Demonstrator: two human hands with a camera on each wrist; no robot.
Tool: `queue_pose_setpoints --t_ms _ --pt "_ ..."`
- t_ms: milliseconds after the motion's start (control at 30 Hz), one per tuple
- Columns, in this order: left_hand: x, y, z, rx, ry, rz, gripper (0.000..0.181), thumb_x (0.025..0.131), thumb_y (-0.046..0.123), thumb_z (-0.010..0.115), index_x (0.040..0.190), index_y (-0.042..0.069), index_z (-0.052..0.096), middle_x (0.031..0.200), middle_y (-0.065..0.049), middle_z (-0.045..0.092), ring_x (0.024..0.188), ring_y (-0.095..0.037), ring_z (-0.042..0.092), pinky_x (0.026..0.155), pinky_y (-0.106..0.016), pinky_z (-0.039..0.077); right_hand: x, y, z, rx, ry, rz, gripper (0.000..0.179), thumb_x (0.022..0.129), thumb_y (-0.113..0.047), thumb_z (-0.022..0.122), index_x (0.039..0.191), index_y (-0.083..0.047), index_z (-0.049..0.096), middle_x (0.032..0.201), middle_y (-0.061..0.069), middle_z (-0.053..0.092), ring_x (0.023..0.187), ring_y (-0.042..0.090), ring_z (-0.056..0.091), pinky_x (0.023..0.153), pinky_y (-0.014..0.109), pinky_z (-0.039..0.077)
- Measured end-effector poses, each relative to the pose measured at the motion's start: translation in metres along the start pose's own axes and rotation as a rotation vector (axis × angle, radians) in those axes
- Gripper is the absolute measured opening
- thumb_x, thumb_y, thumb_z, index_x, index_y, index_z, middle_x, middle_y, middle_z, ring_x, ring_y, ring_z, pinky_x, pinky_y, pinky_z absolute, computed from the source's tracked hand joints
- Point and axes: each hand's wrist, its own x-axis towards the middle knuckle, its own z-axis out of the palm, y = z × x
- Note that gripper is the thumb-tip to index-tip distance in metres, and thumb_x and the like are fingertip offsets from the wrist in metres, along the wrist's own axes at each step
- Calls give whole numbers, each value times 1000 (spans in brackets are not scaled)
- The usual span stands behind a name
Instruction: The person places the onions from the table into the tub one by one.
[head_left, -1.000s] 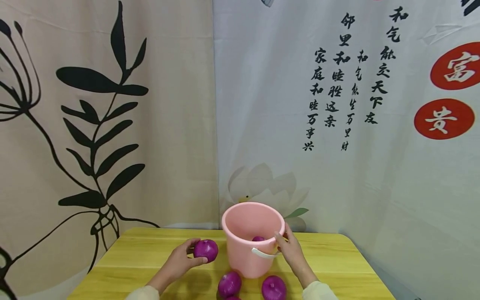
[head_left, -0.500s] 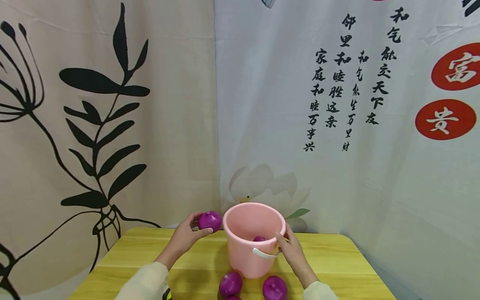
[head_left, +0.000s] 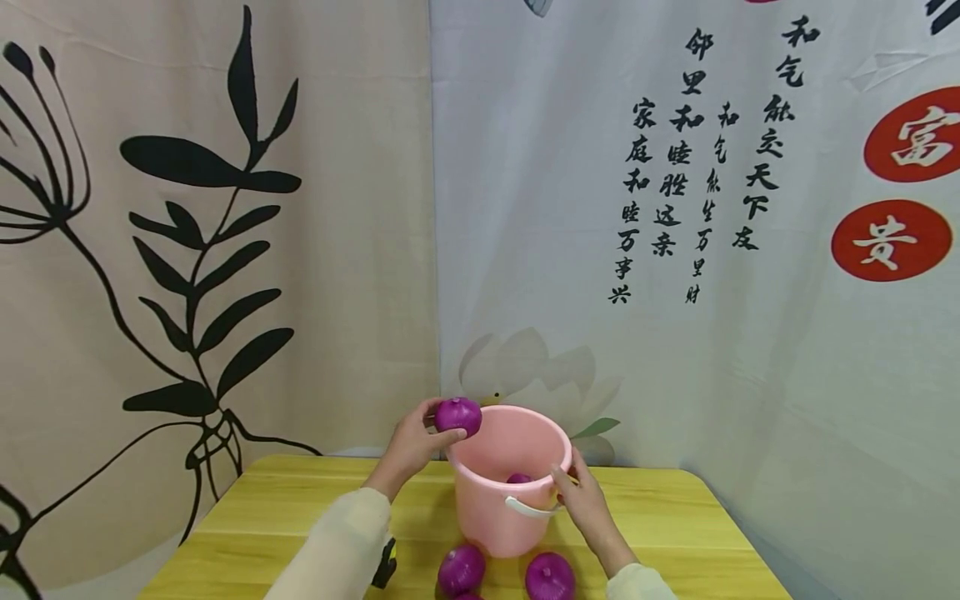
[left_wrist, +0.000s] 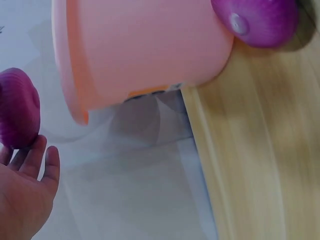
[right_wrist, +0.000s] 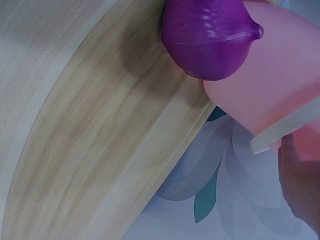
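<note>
Across the bottom centre of the head view stretches a yellow wooden table with rounded far corners and streaky grain. Behind it hangs a softly creased fabric backdrop, beige at left, grey-white at right, printed with dark leaves, black Chinese characters and red ovals.

At lower centre, a smooth pink plastic bucket stands with its round mouth upward, its long axis near vertical. A white curved plastic handle hangs against its front.

At the left of the rim, the left hand holds a glossy, squat purple onion, thumb and fingers curled round it. Its wider axis runs sideways; in the left wrist view a shallow dent faces right, and the onion is clear of the bucket. The right hand grips the bucket's right side by the rim, fingers bent.

Inside shows part of another purple onion; two rounded purple onions sit before the bucket, the right one's stubby tip upward.
</note>
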Motion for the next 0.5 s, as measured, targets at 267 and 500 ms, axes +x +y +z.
queue_pose_setpoints --t_ms 267,500 --pt "3 9 26 -11 -22 59 71 69 29 79 127 5 46 116 -12 54 103 -28 54 85 -38 47 -2 -2 0 -7 10 -1 73 91 -40 50 145 -5 15 127 22 43 107 29 49 80 37 49" --pt "4 11 40 48 -72 97 68 71 26 78 128 6 45 119 -12 53 103 -28 53 84 -39 48 -1 -3 0 -9 2 24 77 89 -48 49 145 -7 14 127 21 42 110 31 47 85 42 47"
